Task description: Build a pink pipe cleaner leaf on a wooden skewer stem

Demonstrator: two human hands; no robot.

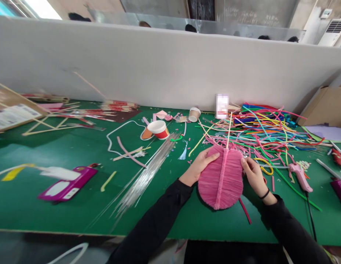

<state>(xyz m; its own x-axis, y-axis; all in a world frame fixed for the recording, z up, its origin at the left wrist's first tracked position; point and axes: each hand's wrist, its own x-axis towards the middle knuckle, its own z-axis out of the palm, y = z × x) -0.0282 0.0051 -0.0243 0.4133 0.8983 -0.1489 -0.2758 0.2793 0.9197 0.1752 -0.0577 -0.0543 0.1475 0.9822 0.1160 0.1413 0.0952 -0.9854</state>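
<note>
A pink leaf-shaped piece made of pipe cleaners (220, 178) lies on the green table (77, 154), with a thin wooden stick (229, 132) rising from its top. My left hand (199, 167) grips its upper left edge, fingers laid over the top. My right hand (253, 175) pinches its upper right edge with fingers curled. Both sleeves are black, and a dark band circles my right wrist.
A heap of coloured pipe cleaners (266, 128) lies behind and to the right. A pink glue gun (298, 175) rests right of my hand. Silver wires (148, 172), paper cups (158, 129), a magenta box (66, 185) and wooden sticks (46, 126) lie leftward. A white partition (159, 66) backs the table.
</note>
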